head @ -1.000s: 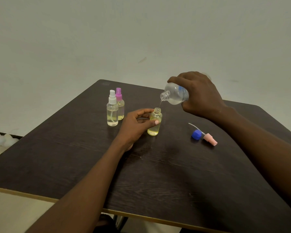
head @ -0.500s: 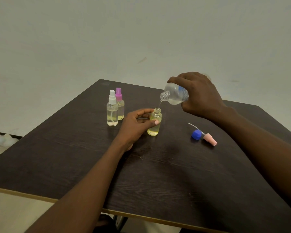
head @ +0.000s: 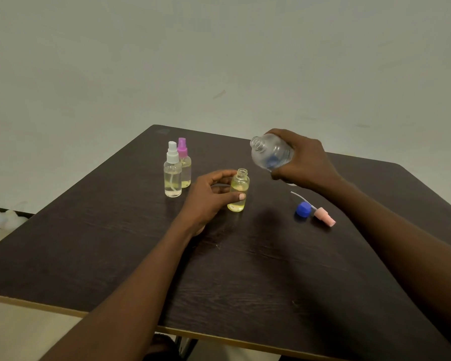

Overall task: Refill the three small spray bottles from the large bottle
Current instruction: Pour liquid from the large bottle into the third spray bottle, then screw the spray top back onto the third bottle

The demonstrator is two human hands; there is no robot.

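Steadying the open small bottle (head: pixel 238 190) with my left hand (head: pixel 208 194), I curl thumb and fingers round its sides so it cannot tip while its neck is uncapped. It stands upright on the dark worktop (head: pixel 245 269), and its yellowish liquid looks to reach near the shoulder. My right hand (head: pixel 305 160) grips the large bottle (head: pixel 270 153) around its body, above and to the right of the open small bottle. It is tilted with its mouth angled slightly upward and no stream showing, which I judge keeps liquid from spilling.

On the worktop to the right of the open small bottle lie a blue cap (head: pixel 303 209) and a pink spray top (head: pixel 323 217) with its tube, close together, likely waiting to be refitted. To its left stand a white-topped spray bottle (head: pixel 172 175) and, just behind that, a purple-topped spray bottle (head: pixel 184 162). Both are capped, hold liquid, and sit out of the pouring path.
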